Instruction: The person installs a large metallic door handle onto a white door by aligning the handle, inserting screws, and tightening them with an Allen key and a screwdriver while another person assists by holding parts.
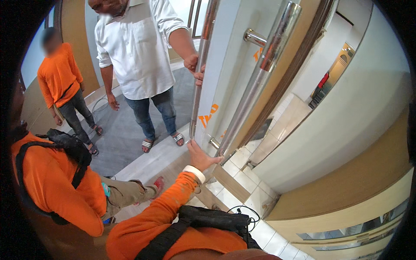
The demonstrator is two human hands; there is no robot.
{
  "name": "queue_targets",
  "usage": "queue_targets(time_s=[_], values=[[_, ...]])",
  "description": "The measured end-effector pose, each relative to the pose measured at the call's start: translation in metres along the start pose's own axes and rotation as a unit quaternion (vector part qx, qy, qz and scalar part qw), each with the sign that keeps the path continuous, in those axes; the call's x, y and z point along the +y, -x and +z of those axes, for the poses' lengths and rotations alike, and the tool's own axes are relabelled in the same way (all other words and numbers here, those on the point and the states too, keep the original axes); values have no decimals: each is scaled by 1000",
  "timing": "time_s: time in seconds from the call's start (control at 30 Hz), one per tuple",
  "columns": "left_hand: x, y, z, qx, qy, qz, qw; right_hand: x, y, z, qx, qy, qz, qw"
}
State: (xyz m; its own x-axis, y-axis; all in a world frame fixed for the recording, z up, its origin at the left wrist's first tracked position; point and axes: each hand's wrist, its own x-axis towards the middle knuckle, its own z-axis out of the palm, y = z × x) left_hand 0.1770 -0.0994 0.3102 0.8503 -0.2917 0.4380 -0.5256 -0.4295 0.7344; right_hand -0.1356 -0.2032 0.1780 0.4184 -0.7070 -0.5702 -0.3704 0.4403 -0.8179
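My left hand (202, 157), in an orange sleeve with a pale band at the wrist, reaches to the edge of a glass door (229, 73). Its thumb and a finger are spread apart. The finger points up at the lower end of the far metal pull handle (197, 102), the thumb toward the bottom of the near pull handle (255, 86). Whether the palm presses on the door edge cannot be made out. A person in a white shirt (134, 52) has a hand (193, 69) on the far handle. My right hand is out of view.
A person in orange with a black bag (60, 186) stands close on my left. Another person in orange (60, 71) stands farther back. A dark grey mat (125, 125) lies beyond the door. On the right are white floor tiles (255, 199) and a curved pale panel (329, 130).
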Motion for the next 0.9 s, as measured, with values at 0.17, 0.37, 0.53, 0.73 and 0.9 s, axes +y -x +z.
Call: queue_targets(time_s=[0.17,0.37,0.53,0.73,0.9], values=[[4,-1,-2,-32,1,-23,999,7,-3,-5,2,7,9,1000],[3,0,-1,-40,6,-30,999,13,-9,-11,3,19,17,1000],[1,-2,3,-50,0,-32,998,21,-6,-18,10,37,21,999],[-4,1,11,-25,-27,-22,999,37,-2,-29,16,66,17,998],[-15,-2,18,-28,-85,-3,996,54,5,-43,28,117,32,992]])
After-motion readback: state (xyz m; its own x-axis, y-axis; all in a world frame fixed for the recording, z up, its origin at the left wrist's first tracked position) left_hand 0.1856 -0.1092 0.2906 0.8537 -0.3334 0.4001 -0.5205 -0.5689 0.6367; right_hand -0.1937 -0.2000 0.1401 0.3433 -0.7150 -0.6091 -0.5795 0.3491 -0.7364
